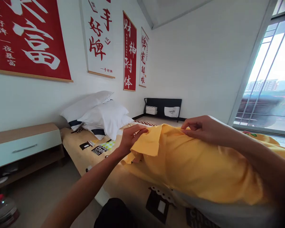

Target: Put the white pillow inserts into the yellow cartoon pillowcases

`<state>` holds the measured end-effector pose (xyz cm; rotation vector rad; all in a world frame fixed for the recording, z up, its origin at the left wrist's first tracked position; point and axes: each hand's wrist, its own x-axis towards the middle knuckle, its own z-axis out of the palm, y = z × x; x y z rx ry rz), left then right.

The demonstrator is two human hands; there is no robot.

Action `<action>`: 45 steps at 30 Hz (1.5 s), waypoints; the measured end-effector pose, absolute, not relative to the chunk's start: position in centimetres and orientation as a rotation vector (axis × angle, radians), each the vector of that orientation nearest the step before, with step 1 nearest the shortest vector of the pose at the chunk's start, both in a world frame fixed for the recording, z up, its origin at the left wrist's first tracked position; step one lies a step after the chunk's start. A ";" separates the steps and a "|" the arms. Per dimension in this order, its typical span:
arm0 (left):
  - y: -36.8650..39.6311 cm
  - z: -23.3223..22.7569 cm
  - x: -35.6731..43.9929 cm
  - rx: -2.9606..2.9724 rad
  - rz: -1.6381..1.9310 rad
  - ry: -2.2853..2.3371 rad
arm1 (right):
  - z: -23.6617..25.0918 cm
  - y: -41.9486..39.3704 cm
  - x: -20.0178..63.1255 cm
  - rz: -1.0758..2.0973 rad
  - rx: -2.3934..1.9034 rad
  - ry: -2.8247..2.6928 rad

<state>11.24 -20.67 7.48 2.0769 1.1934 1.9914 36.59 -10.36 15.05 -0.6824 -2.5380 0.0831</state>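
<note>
A yellow cloth cover (192,167), probably bedding, lies bulging over the near right part of the bed. My left hand (133,136) pinches its edge near a folded-over flap, thumb and fingers pressed together. Farther right, my right hand (199,128) has its thumb and fingertips closed on the upper edge of the same cloth. Between the two hands the fabric is raised into a ridge. A grey-white layer (204,205) shows beneath the yellow cloth. Under it all is a tan printed bedsheet (85,152) with dark house patterns.
White pillows (114,115) are piled at the bed's head. A nightstand (26,145) stands at the left, with a red-capped bottle (4,210) on the floor before it. A black rack (162,104) is by the far wall; a barred window (266,76) is at right.
</note>
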 end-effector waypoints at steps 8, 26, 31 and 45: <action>-21.4 9.2 9.2 1.907 1.460 1.045 | 14.8 -12.5 35.1 -0.279 -0.710 -2.403; -22.2 11.2 8.0 1.870 0.798 1.067 | 11.3 -15.8 34.0 -0.801 -0.184 -2.351; -22.5 12.1 8.6 1.956 0.798 1.030 | 10.5 -17.9 34.3 -1.135 0.068 -2.161; -23.5 14.3 9.0 2.048 0.804 0.953 | 9.5 -20.3 35.5 -0.917 0.110 -2.234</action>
